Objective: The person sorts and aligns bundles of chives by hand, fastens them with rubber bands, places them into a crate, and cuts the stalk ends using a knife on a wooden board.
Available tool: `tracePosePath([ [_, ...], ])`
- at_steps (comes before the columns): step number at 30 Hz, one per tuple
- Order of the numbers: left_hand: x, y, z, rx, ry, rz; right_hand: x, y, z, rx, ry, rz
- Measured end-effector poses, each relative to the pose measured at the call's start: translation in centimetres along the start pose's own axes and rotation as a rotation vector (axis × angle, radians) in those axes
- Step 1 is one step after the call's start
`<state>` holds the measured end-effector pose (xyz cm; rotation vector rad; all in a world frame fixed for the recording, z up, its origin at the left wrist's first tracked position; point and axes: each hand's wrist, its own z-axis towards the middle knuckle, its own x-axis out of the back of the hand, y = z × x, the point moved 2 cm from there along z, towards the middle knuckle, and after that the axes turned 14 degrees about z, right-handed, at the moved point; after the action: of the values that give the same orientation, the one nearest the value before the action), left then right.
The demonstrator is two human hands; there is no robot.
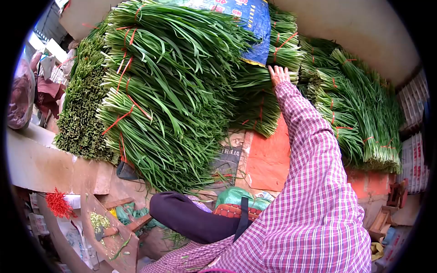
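Observation:
My right hand reaches forward in a pink checked sleeve. Its fingers are stretched out and a little apart, lying against a bundle of garlic chives below the corner of a blue printed sack. More chives lie under and beside the hand, partly in shadow. To its left rises a large pile of chive bundles tied with red bands, leaves pointing right. My left hand does not show; only checked cloth is visible at the bottom.
More tied chives are stacked at the right by the wall. Stacked green stems stand at the far left. An orange sheet covers the floor ahead. At lower left are red ties and a wooden board with scraps.

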<state>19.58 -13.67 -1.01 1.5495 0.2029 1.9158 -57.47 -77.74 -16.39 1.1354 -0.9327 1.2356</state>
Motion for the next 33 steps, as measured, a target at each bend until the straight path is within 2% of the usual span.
tracePosePath([
  [1, -0.1, 0.0, -0.1, 0.002, 0.002, 0.002, -0.5, 0.1, 0.2, 0.036, 0.059, -0.018],
  [3, 0.4, 0.1, -0.2, 0.01, 0.004, 0.001, -0.2, 0.4, 0.4, 0.039, -0.138, -0.024],
  [5, 0.8, 0.2, -0.6, 0.01, 0.01, -0.001, 1.4, -0.2, -0.3, 0.059, -0.18, -0.038],
  [9, 1.4, 0.4, -1.5, -0.002, 0.008, -0.015, 4.2, -2.2, -6.1, -0.104, -0.338, 0.144],
  [11, 2.0, 0.1, -2.2, -0.008, 0.012, -0.022, 5.6, -1.9, -11.1, -0.219, -0.677, 0.413],
  [13, 2.6, 0.1, -2.7, -0.026, 0.011, -0.049, 2.3, -0.3, -17.6, -0.272, -0.878, 0.934],
  [15, 2.9, 0.4, -3.8, -0.044, -0.003, -0.096, -0.4, -0.8, -25.6, -0.535, -1.217, 1.368],
  [17, 2.7, 1.9, -5.2, -0.091, -0.056, -0.185, 1.8, -2.3, -32.6, -0.877, -1.31, 1.506],
  [19, 1.6, 4.9, -7.5, -0.165, -0.206, -0.333, 1.8, -4.4, -38.6, -1.087, -1.436, 1.876],
  [20, 0.8, 6.7, -8.8, -0.188, -0.31, -0.409, 2.5, -5.4, -40.5, -1.103, -1.445, 1.996],
  [21, -0.8, 9.0, -10.4, -0.363, -0.411, -0.535, 3.3, -6.5, -41.9, -1.111, -1.444, 2.121],
  [22, -1.3, 13.2, -13.2, -0.437, -0.604, -0.55, 3.9, -7.5, -42.7, -1.067, -1.434, 2.217],
  [23, -1.7, 16.5, -16.3, -0.355, -0.805, -0.58, 5.8, -8.2, -42.5, -0.928, -1.421, 2.266],
  [24, -2.0, 19.3, -19.0, -0.453, -1.096, -0.652, 6.4, -8.8, -42.3, -0.779, -1.433, 2.295],
  [26, -4.2, 20.0, -22.5, -0.42, -1.661, -0.567, 8.9, -10.5, -40.8, -0.49, -1.449, 2.4],
  [27, -4.5, 20.9, -24.7, -0.375, -1.845, -0.552, 9.4, -11.6, -39.8, -0.315, -1.448, 2.404],
  [29, -5.6, 22.2, -27.6, -0.361, -1.975, -0.512, 15.3, -14.4, -37.4, -0.1, -1.384, 2.44],
  [31, -6.6, 23.2, -27.8, -0.42, -1.868, -0.786, 17.3, -18.0, -35.9, 0.117, -1.449, 2.464],
  [33, -6.8, 24.2, -26.6, -0.427, -1.67, -1.048, 17.9, -22.8, -35.4, 0.299, -1.601, 2.48],
])
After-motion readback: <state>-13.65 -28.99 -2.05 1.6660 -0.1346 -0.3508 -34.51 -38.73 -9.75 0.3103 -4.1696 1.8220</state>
